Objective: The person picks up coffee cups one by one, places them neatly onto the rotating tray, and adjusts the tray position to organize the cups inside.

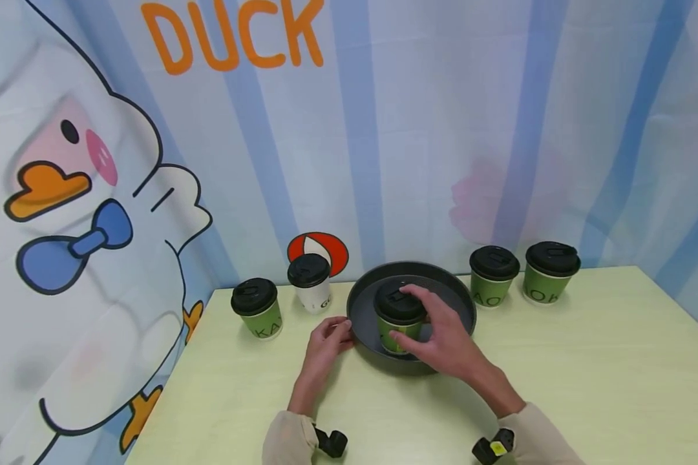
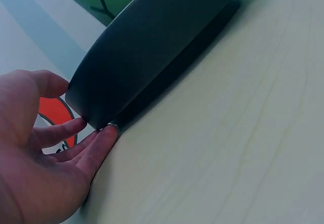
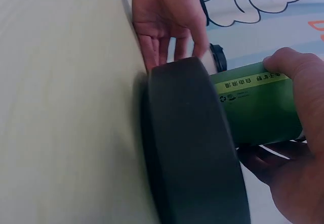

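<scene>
A round dark grey pan [image 1: 355,310] lies on the table, with a green paper cup [image 1: 392,330] under a black lid [image 1: 398,300] standing inside it. My right hand [image 1: 450,336] holds that cup, thumb on its near side and a finger up at the lid. From the right wrist view, the thumb and fingers lie on opposite sides of the cup [image 3: 258,107]. At the pan's left edge, my left hand [image 1: 324,349] grips the wall; the left wrist view has its thumb near the rim and its fingertips [image 2: 109,133] low against the base.
Left of the pan stand a green lidded cup [image 1: 262,320] and a white lidded cup [image 1: 314,297]. Two more green cups, one close beside the pan [image 1: 488,289] and one farther right [image 1: 543,285], stand near the back edge. A printed curtain [image 1: 419,129] hangs behind the table [image 1: 605,361].
</scene>
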